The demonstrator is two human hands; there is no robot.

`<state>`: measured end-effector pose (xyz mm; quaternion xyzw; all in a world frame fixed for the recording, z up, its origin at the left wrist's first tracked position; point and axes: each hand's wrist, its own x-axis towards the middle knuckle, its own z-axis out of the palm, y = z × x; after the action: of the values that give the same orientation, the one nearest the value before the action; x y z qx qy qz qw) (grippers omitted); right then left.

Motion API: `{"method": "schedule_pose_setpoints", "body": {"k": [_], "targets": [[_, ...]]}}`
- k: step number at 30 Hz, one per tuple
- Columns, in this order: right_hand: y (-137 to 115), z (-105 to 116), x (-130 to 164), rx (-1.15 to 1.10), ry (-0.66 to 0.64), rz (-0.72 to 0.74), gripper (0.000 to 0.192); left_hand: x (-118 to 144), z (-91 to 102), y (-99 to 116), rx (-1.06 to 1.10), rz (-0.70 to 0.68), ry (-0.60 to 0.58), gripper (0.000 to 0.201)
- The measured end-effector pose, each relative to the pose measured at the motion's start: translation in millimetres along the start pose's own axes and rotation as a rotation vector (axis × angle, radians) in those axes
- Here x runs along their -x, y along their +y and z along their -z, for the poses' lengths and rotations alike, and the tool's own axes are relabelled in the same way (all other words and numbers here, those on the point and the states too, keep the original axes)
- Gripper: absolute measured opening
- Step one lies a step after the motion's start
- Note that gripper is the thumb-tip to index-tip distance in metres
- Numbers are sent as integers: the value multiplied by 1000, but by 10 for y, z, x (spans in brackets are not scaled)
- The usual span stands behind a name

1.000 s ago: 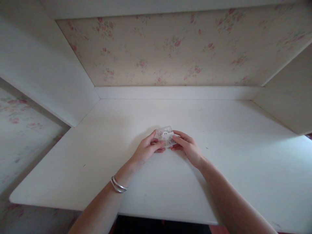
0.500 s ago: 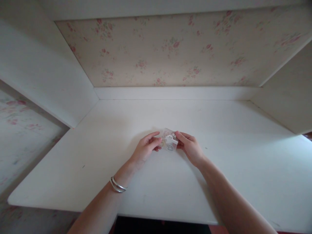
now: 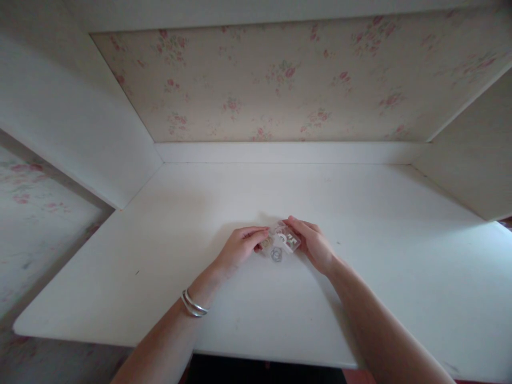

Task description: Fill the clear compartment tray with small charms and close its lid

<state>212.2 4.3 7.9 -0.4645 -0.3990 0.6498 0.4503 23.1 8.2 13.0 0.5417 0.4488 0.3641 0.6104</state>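
Head view: right hand (image 3: 314, 246) pinches a small clear plastic bag (image 3: 286, 239) of metal rings; left hand (image 3: 240, 248), fingers loosely curled, touches it on the white table (image 3: 160, 277).

The clear box (image 3: 286, 238) has tipped over in the right hand's (image 3: 316, 246) grip; rings (image 3: 276, 254) now lie below it, and the left hand (image 3: 240, 247) has flattened

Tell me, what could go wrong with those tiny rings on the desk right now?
The small rings lie loose on the white desk just below the clear packet, so a nudge from the left hand or right hand might send them rolling away. The rings are pale and thin, so they may be hard to spot on the white surface. More could slip from the tilted packet.
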Motion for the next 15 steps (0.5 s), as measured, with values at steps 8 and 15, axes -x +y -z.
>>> {"method": "schedule_pose_setpoints", "body": {"k": [8,15], "targets": [[10,-15,11,126,-53,-3,39,40,-20,58,-27,17,-52,37],[-6,-12,25,127,-52,3,37,37,-14,56,-29,34,-69,36]]}}
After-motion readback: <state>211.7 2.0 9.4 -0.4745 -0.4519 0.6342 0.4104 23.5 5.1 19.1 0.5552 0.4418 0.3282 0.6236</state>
